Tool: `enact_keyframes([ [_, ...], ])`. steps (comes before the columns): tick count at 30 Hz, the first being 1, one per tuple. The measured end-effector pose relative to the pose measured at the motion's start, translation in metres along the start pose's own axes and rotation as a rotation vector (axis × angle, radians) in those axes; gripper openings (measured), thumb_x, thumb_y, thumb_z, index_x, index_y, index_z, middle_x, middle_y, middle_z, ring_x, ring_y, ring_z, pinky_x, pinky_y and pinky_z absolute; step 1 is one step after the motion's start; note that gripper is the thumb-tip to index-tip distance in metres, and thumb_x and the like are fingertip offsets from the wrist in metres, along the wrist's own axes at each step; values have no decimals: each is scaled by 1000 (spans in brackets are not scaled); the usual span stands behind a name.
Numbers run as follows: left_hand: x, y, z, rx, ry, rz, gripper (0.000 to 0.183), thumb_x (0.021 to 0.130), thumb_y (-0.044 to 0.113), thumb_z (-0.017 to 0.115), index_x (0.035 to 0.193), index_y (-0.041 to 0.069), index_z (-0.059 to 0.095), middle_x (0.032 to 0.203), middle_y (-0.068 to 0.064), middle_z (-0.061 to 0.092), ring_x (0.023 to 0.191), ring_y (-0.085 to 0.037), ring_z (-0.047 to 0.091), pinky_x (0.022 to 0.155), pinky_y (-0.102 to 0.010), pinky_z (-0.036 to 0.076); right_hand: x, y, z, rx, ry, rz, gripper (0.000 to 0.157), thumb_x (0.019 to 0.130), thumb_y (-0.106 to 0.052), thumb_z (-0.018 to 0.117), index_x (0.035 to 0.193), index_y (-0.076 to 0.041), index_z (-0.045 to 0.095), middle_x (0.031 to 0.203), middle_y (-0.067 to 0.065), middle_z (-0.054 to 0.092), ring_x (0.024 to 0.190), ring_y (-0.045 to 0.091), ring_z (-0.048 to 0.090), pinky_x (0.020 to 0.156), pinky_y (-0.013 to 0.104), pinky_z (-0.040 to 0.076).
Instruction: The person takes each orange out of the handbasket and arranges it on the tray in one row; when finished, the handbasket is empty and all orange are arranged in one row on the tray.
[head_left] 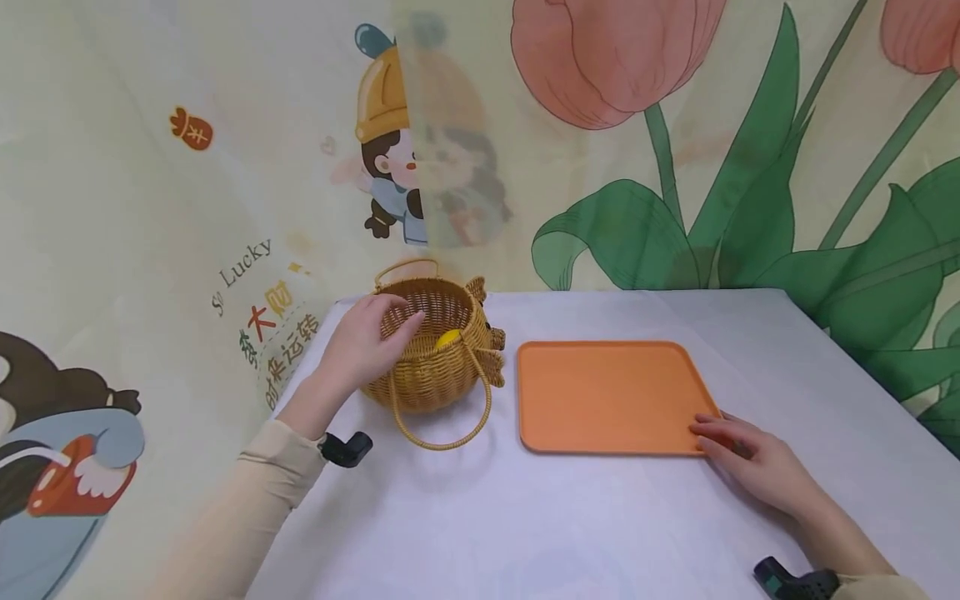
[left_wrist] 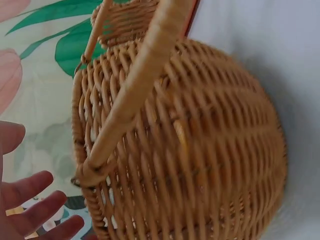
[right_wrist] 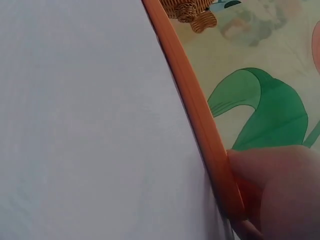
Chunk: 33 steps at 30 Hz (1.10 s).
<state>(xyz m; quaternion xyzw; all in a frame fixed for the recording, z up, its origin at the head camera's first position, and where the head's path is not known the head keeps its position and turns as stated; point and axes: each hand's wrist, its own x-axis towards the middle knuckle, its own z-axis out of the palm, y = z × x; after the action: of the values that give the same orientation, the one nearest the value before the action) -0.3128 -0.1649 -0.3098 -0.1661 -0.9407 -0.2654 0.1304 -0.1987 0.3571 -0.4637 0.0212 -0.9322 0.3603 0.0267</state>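
Observation:
A woven wicker basket (head_left: 427,387) with two loop handles stands on the left of the table. Inside it, part of a yellow object (head_left: 447,337) shows; its kind cannot be told. My left hand (head_left: 366,343) hovers over the basket's left rim, fingers spread and holding nothing. In the left wrist view, the fingers (left_wrist: 37,215) appear beside the basket's rim, apart from the weave. My right hand (head_left: 765,467) pinches the near right corner of a flat orange tray (head_left: 603,400). From the right wrist, the thumb (right_wrist: 250,162) is seen against the tray's rim (right_wrist: 192,102).
A white cloth covers the table (head_left: 480,525). Behind it hangs a printed curtain (head_left: 465,100) with tulips and cartoon figures. One basket handle (head_left: 442,447) hangs down toward the front, and woven fin-like pieces (head_left: 491,367) stick out on the basket's right side, near the tray.

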Motion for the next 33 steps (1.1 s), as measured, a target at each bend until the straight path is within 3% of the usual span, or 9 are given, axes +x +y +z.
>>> enact_keyframes([
  [6,22,0,-13,3,-89,-20,57,103,51,54,133,3,60,133,-18,59,124,-37,53,102,-54,44,0,7,0,-5,40,7,46,104,-43,60,132,-8,69,144,24,55,141,54,32,103,77,28],
  [15,73,1,-17,175,-474,-72,52,101,39,62,133,-2,61,133,-19,62,122,-36,57,100,-49,47,4,10,1,53,9,18,42,104,-39,60,132,-9,70,146,22,54,144,53,26,106,77,24],
  [19,89,1,-18,175,-570,-165,49,101,39,62,129,-1,63,129,-16,61,112,-31,58,94,-46,50,10,10,1,38,4,8,40,105,-37,60,131,-8,70,145,22,55,143,54,27,106,77,25],
  [23,103,4,-18,82,-612,-253,49,100,40,62,131,2,60,127,-15,59,108,-31,57,90,-46,52,10,11,0,24,6,11,39,105,-35,59,132,-8,70,146,21,55,143,54,27,105,77,25],
  [30,111,1,-2,-301,-677,-418,47,103,36,61,132,1,48,136,-21,50,113,-33,54,86,-46,55,10,10,0,20,18,13,36,107,-30,57,133,-8,70,146,22,55,143,53,27,106,76,25],
  [33,111,-2,7,-335,-696,-470,52,103,35,61,139,1,45,143,-22,49,124,-36,53,92,-47,54,10,10,3,28,18,13,35,107,-29,58,132,-9,70,145,20,56,144,52,28,107,75,26],
])
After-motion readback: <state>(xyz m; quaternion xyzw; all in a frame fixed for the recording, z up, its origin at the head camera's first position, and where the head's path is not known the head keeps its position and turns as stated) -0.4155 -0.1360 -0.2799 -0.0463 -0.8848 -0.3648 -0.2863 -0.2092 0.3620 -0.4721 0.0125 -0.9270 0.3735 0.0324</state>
